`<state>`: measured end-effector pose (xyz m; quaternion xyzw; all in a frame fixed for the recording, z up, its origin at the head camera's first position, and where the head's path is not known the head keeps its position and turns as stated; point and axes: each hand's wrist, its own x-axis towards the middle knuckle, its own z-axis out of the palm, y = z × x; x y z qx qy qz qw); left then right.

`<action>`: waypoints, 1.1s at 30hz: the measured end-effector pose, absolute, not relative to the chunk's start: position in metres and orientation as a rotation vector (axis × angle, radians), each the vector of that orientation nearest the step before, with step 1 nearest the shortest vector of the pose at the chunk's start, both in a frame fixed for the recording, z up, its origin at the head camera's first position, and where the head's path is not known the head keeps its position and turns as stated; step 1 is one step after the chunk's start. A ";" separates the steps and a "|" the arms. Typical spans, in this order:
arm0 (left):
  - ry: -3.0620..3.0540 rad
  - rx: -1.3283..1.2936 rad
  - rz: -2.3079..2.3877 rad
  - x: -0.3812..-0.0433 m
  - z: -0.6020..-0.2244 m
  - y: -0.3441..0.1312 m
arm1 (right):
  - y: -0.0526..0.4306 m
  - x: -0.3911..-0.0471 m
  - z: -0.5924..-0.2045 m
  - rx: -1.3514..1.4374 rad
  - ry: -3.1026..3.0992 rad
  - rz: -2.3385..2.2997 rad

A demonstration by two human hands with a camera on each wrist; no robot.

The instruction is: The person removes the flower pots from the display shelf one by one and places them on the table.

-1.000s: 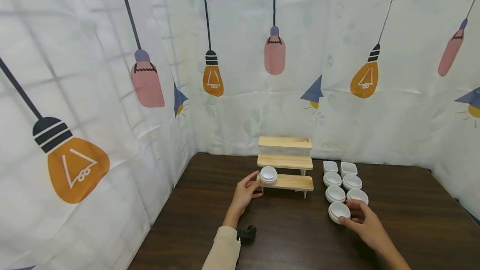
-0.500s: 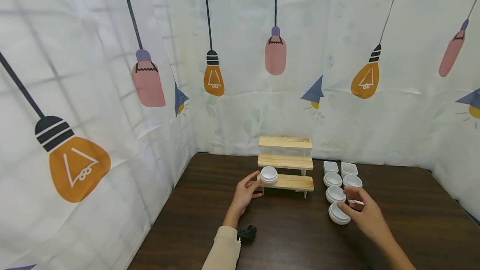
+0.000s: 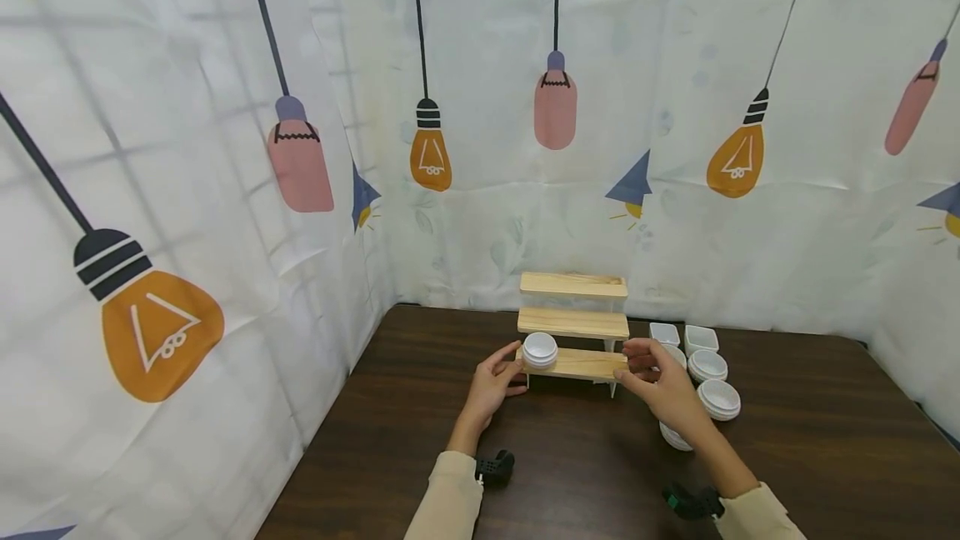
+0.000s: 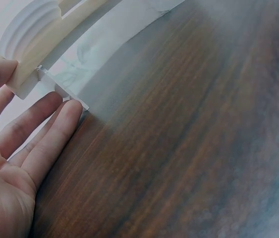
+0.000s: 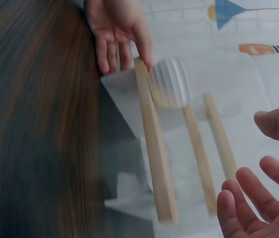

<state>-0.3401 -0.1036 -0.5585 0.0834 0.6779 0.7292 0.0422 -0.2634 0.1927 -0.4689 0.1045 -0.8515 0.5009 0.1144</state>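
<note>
A three-tier wooden display stand [image 3: 581, 363] stands at the back of the table. White round bowls [image 3: 540, 350], stacked, sit at the left end of its lowest step. My left hand [image 3: 486, 390] holds that step's left end, thumb [image 4: 0, 73] on the front edge and index finger behind. Its other fingers extend beside the clear leg in the left wrist view. At the step's right end is my right hand [image 3: 670, 390], its thumb and fingers spread around that corner. In the right wrist view those fingers [image 5: 251, 188] appear apart from the wood.
Right of the stand, more white round bowls [image 3: 718, 399] stand in two rows, partly hidden by my right hand. Square white dishes [image 3: 701, 337] sit behind them. A white curtain [image 3: 465, 240] printed with lamps hangs at the dark table's [image 3: 390, 407] back and left.
My right hand has left the round bowls on the right and moved left to the stand's lowest step. My left hand stays at the other end.
</note>
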 end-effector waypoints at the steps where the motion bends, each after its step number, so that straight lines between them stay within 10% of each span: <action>1: 2.072 0.256 2.233 -0.340 -0.558 -0.103 | 0.188 -0.267 -0.469 0.323 -2.496 1.489; 33: 2.060 0.267 2.223 -0.340 -0.558 -0.105 | 0.103 -0.322 -0.504 0.369 -2.546 1.634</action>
